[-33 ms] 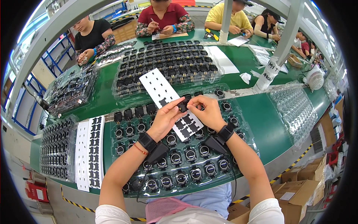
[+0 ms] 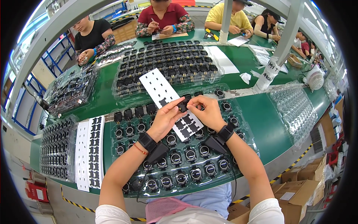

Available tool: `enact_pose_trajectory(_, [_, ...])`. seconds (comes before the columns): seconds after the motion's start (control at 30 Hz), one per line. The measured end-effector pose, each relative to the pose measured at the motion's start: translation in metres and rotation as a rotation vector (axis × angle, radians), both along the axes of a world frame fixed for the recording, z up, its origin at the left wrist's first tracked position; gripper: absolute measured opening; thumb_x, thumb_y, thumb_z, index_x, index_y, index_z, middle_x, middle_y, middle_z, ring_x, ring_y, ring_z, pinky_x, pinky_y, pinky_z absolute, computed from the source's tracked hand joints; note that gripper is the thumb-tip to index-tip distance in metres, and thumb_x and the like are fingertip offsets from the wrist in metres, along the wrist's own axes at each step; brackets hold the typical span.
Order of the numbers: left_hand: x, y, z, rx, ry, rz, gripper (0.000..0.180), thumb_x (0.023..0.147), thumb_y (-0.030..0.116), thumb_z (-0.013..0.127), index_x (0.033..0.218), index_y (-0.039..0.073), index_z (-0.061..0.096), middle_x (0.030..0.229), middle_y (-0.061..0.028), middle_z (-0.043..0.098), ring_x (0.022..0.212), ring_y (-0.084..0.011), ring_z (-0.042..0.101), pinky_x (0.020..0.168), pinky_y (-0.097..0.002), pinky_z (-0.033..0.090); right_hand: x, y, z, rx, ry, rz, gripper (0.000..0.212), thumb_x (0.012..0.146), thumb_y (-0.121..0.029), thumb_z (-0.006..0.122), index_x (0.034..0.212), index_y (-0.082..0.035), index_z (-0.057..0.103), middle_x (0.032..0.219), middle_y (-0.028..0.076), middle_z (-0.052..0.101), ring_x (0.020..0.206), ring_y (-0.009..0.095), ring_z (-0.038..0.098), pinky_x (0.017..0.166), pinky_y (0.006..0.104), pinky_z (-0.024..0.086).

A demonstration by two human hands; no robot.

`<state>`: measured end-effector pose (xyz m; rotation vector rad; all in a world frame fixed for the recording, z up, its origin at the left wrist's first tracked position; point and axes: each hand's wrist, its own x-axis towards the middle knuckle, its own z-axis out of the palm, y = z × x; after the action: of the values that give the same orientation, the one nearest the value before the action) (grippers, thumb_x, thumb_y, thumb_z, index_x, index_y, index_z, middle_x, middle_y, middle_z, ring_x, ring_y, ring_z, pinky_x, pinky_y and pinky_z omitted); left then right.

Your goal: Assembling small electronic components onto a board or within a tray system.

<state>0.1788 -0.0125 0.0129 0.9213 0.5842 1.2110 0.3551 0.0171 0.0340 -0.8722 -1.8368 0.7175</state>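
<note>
Between my two hands, above the bench, is a small black square part (image 2: 182, 106). My left hand (image 2: 165, 118) pinches it from the left, its thumb and index finger on the part. My right hand (image 2: 206, 111) has its fingertips closed at the part's right side; whether they grip the part or a small piece on it is hidden. Under both hands a white sheet with black die-cut stickers (image 2: 153, 83) lies at a slant. Beneath the sheet is a clear plastic tray (image 2: 249, 143) holding several black parts with round, silver-ringed centres.
Farther back stands a clear tray stack of black square parts (image 2: 167, 61). At left are another filled tray (image 2: 57, 149) and sticker sheets (image 2: 82, 156). Empty clear trays (image 2: 294, 112), a post (image 2: 269, 72) and a white fan (image 2: 314, 79) are at right. Several co-workers sit across the green bench (image 2: 270, 130).
</note>
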Motion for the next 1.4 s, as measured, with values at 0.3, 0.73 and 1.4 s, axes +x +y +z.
enact_pose_trajectory(0.3, [-0.001,0.0006,0.0001,-0.028,-0.031,0.021,0.035,0.093,0.006,0.041,0.126,-0.003,0.042,0.119,-0.0115,0.051,0.109,-0.0182,0.05,0.097,-0.0337,0.042,0.0027,-0.0003,0.001,0.198,-0.115,-0.062,0.012,0.075,-0.01,0.066,0.086,-0.006,0.069,0.065,0.005,0.061,0.051,0.014,0.049,0.052,0.0264,0.036])
enact_pose_trajectory(0.73, [-0.0047,0.0003,0.0014,-0.076,-0.117,0.049,0.035,0.089,0.006,0.048,0.122,-0.003,0.045,0.115,-0.0125,0.053,0.104,-0.0188,0.054,0.089,-0.0321,0.046,0.0022,-0.0037,0.0054,0.241,-0.168,-0.082,0.028,0.083,-0.009,0.055,0.11,-0.007,0.061,0.063,0.005,0.063,0.051,0.015,0.054,0.06,0.0261,0.037])
enact_pose_trajectory(1.4, [-0.0075,-0.0017,-0.0022,-0.048,-0.051,0.073,0.02,0.083,0.0,0.056,0.103,0.0,0.053,0.093,-0.0051,0.057,0.08,-0.0147,0.057,0.065,-0.0249,0.046,0.0027,-0.0006,-0.0013,0.094,-0.123,0.012,0.025,0.086,-0.005,0.051,0.11,-0.003,0.057,0.069,0.009,0.061,0.063,0.013,0.062,0.058,0.0242,0.047])
